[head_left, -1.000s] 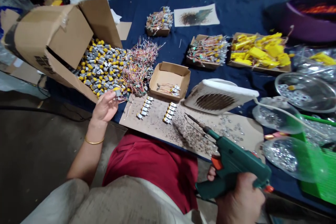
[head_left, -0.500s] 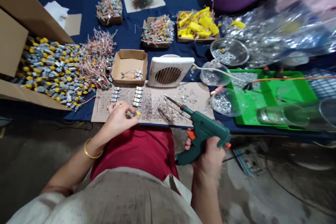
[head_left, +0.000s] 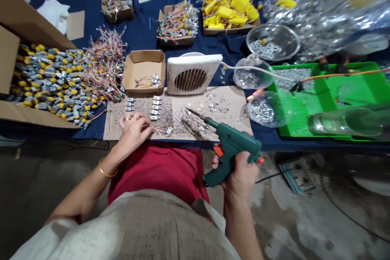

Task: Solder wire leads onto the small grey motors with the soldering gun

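My right hand (head_left: 242, 176) is wrapped round the grip of a green soldering gun (head_left: 234, 144) with an orange trigger. Its dark tip points up and left, over the speckled right part of a cardboard sheet (head_left: 195, 105). At the sheet's front edge, my left hand (head_left: 135, 130) has its fingers curled, closed at the ends of thin wires. Those wires run right to a small motor (head_left: 169, 131) low over the cardboard; whether it touches is unclear. Just beyond my left hand stand two short rows of small motors (head_left: 155, 108), the left row partly covered by my fingers.
A white vent fan (head_left: 193, 75) stands behind the sheet, beside a shallow cardboard box (head_left: 144, 59) holding wired motors. Left is a big carton (head_left: 39, 115) heaped with motors. Bowls of metal bits (head_left: 260, 109) and a green tray (head_left: 323, 109) lie right; yellow parts (head_left: 231, 6) fill a box behind.
My left hand has shifted left, so the motor that was at its fingertips now shows at the end of its wires. The soldering gun stays in my right hand; the whole view has shifted slightly.
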Available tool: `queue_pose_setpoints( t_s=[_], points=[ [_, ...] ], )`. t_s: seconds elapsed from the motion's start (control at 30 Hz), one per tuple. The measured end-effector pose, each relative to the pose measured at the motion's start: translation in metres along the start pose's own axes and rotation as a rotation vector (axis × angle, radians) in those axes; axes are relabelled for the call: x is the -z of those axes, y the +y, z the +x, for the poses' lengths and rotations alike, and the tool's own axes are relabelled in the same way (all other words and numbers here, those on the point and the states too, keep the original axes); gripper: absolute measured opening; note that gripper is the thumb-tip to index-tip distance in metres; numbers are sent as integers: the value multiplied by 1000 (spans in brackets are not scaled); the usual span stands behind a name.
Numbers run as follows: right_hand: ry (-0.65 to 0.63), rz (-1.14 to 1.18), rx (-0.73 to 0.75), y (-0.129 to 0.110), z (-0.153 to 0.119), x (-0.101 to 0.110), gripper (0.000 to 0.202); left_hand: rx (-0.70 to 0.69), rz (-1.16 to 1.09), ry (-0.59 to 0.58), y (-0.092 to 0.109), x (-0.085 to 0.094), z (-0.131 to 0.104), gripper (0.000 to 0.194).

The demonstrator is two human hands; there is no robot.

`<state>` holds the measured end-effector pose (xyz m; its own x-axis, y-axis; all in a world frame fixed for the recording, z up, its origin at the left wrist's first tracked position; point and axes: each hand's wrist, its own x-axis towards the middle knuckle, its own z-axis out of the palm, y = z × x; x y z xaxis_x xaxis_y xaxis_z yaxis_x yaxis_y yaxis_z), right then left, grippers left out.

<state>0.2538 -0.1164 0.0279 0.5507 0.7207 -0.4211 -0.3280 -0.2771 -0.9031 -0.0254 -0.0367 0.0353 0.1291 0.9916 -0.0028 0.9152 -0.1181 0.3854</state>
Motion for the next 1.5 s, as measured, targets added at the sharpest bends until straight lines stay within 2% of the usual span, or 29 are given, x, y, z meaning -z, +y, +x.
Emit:
queue_pose_setpoints(
  t_s=[0.1, 0.2, 0.4, 0.47, 0.53, 0.63, 0.7, 0.87, 0.97, 1.07, 1.17, 1.3, 1.5],
  points=[
    [-15, -32, -3, 4, 2, -3, 45, -80, -5, -127, -5, -8, -6, 20],
    [-21, -48, -19, 6, 0, -7, 46, -164, 28, -163, -4, -15, -7, 34],
    [-20, -65, -38, 4, -3, -14, 48, -495, 98, -257, 5, -19, 13, 59],
    [5, -59, -21, 0, -4, -16, 50, -567, 86, -284, 8, -20, 22, 57],
    [22, -46, -6, -5, -5, -17, 51, -600, 57, -274, 10, -21, 29, 46],
    [44, -27, -7, -10, -6, -18, 51, -581, 37, -220, 11, -24, 30, 25],
    [56, -18, -21, -10, -6, -17, 51, -520, 31, -166, 11, -30, 25, 20],
    [57, -23, -44, -3, -3, -20, 52, -327, -4, -46, 12, -42, 3, 28],
    [35, -49, -64, 0, -3, -23, 57, -274, -11, -43, 7, -40, -9, 43],
    [-9, -73, -70, 2, -5, -25, 58, -277, -26, -76, 0, -34, -15, 40],
    [-39, -81, -88, 4, -7, -26, 56, -290, -48, -106, -1, -32, -12, 29],
    [-13, -43, -92, 10, -10, -23, 50, -291, -87, -108, 6, -35, -4, 21],
    [-54, -59, -111, 12, -11, -17, 50, -183, -136, 3, 14, -42, -1, 15]
  ],
)
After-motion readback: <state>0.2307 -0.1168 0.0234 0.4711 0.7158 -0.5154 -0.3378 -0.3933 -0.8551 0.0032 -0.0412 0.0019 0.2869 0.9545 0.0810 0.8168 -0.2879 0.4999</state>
